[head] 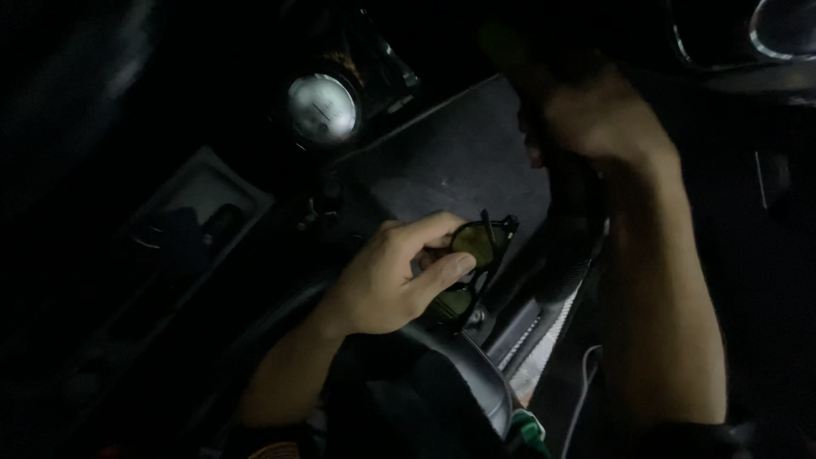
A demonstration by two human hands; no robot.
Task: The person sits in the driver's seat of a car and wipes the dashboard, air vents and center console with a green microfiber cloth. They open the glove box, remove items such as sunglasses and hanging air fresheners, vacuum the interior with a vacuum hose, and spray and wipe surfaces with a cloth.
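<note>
The scene is a very dark car interior. My left hand (393, 274) pinches a pair of glasses (476, 255) with a black frame and yellowish lenses, holding them by the frame above the seat edge. My right hand (599, 119) is raised at the upper right, fingers curled around a dark rounded object; I cannot tell what it is in the gloom.
A round silver gear knob (321, 108) shines at the upper middle. A console tray (200, 212) lies to the left. A dark floor mat (450, 161) spreads beyond the glasses. A thin white cable (580, 391) hangs at the lower right.
</note>
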